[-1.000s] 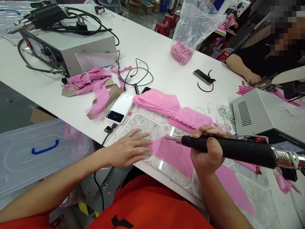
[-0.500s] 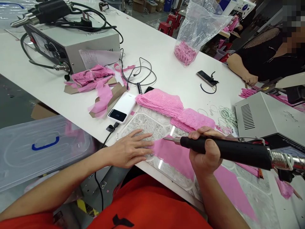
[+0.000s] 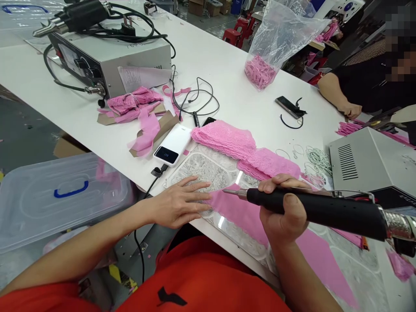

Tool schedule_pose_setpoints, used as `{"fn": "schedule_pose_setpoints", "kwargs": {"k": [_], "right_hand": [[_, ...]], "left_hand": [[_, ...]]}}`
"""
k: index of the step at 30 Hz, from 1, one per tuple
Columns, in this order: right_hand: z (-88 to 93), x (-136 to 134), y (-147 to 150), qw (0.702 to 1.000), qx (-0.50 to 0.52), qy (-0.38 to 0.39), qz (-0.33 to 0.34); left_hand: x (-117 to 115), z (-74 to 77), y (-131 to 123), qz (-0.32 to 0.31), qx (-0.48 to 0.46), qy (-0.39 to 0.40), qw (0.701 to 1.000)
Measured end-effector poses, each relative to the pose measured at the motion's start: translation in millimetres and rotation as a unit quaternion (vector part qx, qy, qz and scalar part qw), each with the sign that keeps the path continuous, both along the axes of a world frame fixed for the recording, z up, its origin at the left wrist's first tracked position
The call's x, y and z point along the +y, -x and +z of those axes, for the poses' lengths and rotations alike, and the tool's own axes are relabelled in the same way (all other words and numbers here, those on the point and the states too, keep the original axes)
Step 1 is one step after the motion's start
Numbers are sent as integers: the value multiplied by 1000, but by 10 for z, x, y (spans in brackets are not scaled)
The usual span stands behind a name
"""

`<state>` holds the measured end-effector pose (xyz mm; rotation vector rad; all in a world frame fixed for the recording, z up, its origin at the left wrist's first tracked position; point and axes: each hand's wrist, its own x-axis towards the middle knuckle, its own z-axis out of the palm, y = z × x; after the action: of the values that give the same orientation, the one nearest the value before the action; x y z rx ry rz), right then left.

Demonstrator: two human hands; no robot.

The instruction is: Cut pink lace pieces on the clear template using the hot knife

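My left hand [image 3: 180,203] lies flat with its fingers spread, the fingertips at the left end of a pink fabric strip [image 3: 242,212]. The strip runs to the lower right, under my right forearm. In my right hand [image 3: 286,216] is a black ultrasonic cutter [image 3: 341,214], the fingers wrapped round its barrel. Its metal tip points left and is at the strip's upper edge, near my left fingertips; whether it touches the cloth I cannot tell. Beneath the strip is a patterned clear-edged mat [image 3: 198,171]. Two stacks of pink lace pieces [image 3: 224,138] lie just beyond.
A white power bank [image 3: 172,145] with cables lies left of the mat. Grey control boxes [image 3: 136,56] stand at the back left and right. Pink scraps [image 3: 149,130], a phone [image 3: 289,107], a bag of pink pieces [image 3: 260,71] and another person's hand [image 3: 352,110] are farther off.
The whole view has shifted slightly, with the table things now a little farther right. Both hands and the cutter keep nearly the same place over the fabric strip.
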<state>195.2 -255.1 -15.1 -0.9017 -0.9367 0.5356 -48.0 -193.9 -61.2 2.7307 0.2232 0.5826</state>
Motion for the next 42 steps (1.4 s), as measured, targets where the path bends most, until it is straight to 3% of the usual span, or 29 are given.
{"fn": "schedule_pose_setpoints", "kwargs": {"k": [13,29,38,42], "right_hand": [[-18,9,51,1000,-6,7,9],[-53,-1,275,997,1,0,81],[-87,47,275,996,-45,-17,77],[84,6,-1,1000,-21,-22,-3]], "left_hand": [[-21,-34,38,1,-3,-3,1000],[-12,-25,51,-5,4,-12,1000],[43,11,62,-15,-17,-54,998],[72,16,62,-10,-32,-55,998]]}}
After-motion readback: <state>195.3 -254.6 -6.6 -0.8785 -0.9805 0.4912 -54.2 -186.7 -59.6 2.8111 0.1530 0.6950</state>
